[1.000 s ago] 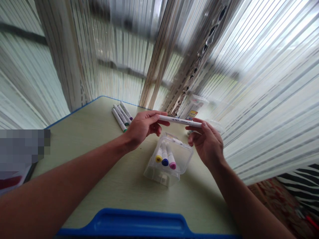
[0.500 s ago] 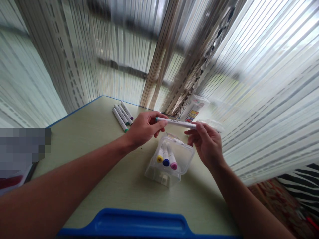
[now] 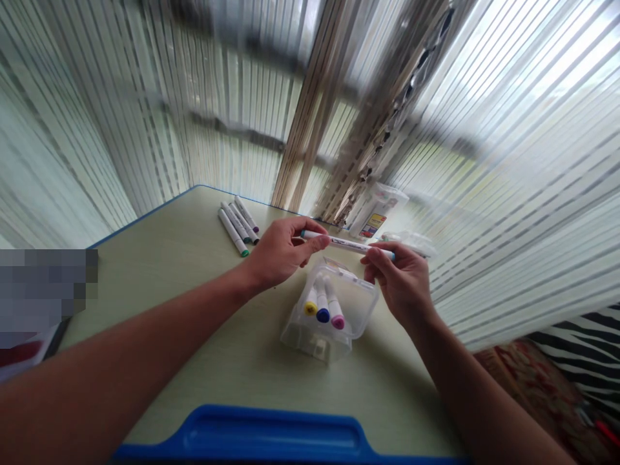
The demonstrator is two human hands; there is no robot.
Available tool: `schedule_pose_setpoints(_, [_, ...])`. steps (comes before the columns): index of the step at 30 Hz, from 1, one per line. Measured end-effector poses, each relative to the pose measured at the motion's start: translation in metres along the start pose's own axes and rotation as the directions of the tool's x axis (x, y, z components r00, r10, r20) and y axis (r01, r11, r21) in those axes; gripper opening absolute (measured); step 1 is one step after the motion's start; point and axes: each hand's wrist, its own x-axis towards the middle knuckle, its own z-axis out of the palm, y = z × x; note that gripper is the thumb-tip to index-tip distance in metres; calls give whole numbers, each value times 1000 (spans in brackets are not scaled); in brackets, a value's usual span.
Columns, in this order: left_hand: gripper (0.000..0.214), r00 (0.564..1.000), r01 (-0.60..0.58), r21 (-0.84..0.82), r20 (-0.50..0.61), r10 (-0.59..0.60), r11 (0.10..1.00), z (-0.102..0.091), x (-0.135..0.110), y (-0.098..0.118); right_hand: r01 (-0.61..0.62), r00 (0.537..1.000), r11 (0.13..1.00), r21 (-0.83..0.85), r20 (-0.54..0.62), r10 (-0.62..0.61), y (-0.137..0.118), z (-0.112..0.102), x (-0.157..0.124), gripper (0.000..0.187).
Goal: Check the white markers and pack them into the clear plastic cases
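A white marker (image 3: 349,244) with teal ends is stretched level between my two hands, above the table. My left hand (image 3: 285,250) pinches its left end between thumb and fingers. Near the right end, the thumb and fingers of my right hand (image 3: 402,276) close on it. Just below stands a clear plastic case (image 3: 316,349) with its lid open. Inside are a yellow-capped marker (image 3: 310,307), a blue-capped one (image 3: 322,314) and a pink-capped one (image 3: 337,320). Several white markers (image 3: 233,231) with green, dark and purple caps lie together left of my left hand.
Behind my right hand stands clear packaging (image 3: 378,210) with a yellow and red label, and more clear plastic (image 3: 409,243) lies beside it. String curtains (image 3: 232,103) hang along the table's back edge. A blue tray (image 3: 271,433) forms the table's front edge.
My right hand's grip has shifted inward along the marker, and its teal right end now shows past the fingers. My left hand stays nearly in place; the case has not moved.
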Motion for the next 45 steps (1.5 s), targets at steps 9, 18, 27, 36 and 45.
schedule_pose_setpoints(9, [16, 992, 114, -135, -42, -121, 984, 2, -1, 9, -63, 998, 997, 53, 30, 62, -5, 1, 0, 15])
schedule_pose_setpoints(18, [21, 981, 152, -332, -61, -182, 931, 3, 0, 7, -68, 998, 993, 98, 10, 67, -10, 1, 2, 21])
schedule_pose_setpoints(27, [27, 999, 36, -64, -13, -37, 997, 1, -2, 6, -30, 1000, 1000, 6, 2, 30, -5, 1, 0, 21])
schedule_pose_setpoints(36, [33, 999, 42, -35, 6, -41, 999, 1, -2, 7, -30, 1000, 1000, 3, 3, 30, -3, 1, 0, 22])
schedule_pose_setpoints(45, [23, 989, 125, -258, -47, -141, 958, 2, 0, 6, -88, 996, 992, 91, 32, 85, -9, 0, 1, 24])
